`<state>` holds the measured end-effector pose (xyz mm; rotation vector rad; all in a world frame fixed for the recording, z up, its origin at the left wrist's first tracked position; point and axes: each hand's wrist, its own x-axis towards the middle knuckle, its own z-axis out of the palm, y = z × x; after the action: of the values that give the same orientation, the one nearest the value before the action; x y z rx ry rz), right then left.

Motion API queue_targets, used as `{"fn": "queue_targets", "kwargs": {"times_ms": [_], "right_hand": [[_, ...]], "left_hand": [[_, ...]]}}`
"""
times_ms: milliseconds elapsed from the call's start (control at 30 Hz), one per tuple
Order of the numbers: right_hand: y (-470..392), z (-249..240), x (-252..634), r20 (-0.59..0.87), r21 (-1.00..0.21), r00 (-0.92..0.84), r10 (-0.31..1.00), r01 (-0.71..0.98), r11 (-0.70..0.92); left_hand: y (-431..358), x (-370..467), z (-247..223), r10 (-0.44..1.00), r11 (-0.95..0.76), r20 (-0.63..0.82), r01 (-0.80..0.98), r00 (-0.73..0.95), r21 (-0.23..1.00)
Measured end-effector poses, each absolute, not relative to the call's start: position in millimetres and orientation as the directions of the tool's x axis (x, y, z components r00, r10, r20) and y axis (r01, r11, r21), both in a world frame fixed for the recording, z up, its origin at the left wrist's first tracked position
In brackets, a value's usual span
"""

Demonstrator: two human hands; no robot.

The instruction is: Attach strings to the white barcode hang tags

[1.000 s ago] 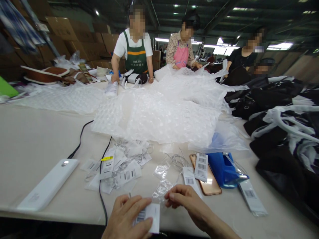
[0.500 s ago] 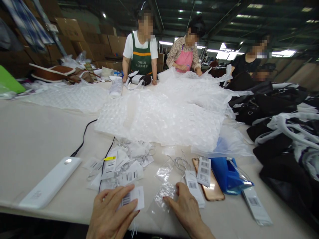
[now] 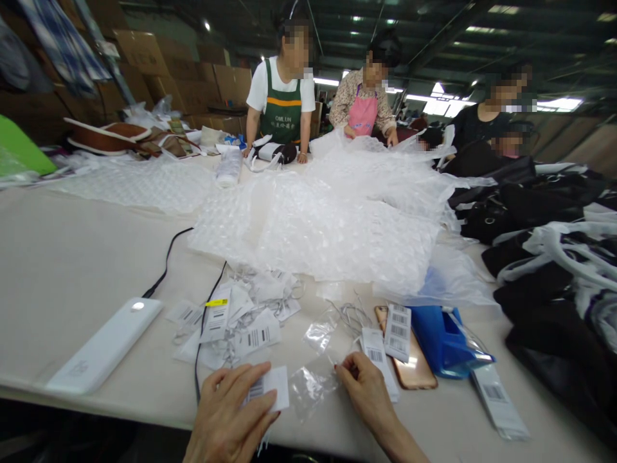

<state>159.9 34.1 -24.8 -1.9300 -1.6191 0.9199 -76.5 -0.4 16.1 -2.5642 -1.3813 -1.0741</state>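
Note:
My left hand [image 3: 226,418] holds a white barcode tag [image 3: 274,390] near the table's front edge, thumb pressed on it. My right hand [image 3: 369,395] pinches the edge of a small clear plastic bag [image 3: 308,384] that lies between the two hands. A pile of white barcode tags [image 3: 236,318] with strings sits just beyond my left hand. Two more tags [image 3: 398,328] lie over a gold phone [image 3: 409,370] right of my right hand.
A white power strip [image 3: 103,347] with black cables lies at the left. Bubble wrap sheets [image 3: 328,225] cover the table's middle. A blue tape dispenser [image 3: 441,337] and black bags [image 3: 554,270] are at the right. Three co-workers stand at the far side.
My hands have moved apart; the left hand carried the tag slightly left and up. The right hand shifted right, and the clear bag now lies flatter between them.

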Motion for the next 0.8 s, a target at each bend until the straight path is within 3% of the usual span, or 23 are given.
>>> {"fn": "queue_targets", "kwargs": {"times_ms": [200, 367, 533, 800], "right_hand": [[10.8, -32.0, 169.7, -0.19, -0.701, 0.107, 0.976, 0.681, -0.211], [-7.9, -41.6, 173.4, -0.1, -0.794, 0.071, 0.992, 0.595, -0.123], [-2.2, -24.9, 174.1, -0.019, -0.856, -0.116, 0.993, 0.516, 0.043], [14.5, 10.6, 175.0, 0.13, -0.74, -0.366, 0.921, 0.583, 0.336]], "left_hand": [[-5.6, -76.6, 14.6, 0.751, -0.567, 0.564, 0.774, 0.343, 0.284], [-8.7, -70.0, 9.6, 0.774, -0.553, 0.535, 0.772, 0.338, 0.314], [-5.4, -59.1, 15.2, 0.769, -0.571, 0.529, 0.76, 0.36, 0.312], [3.8, -49.5, 27.3, 0.741, -0.595, 0.59, 0.722, 0.32, 0.355]]}}
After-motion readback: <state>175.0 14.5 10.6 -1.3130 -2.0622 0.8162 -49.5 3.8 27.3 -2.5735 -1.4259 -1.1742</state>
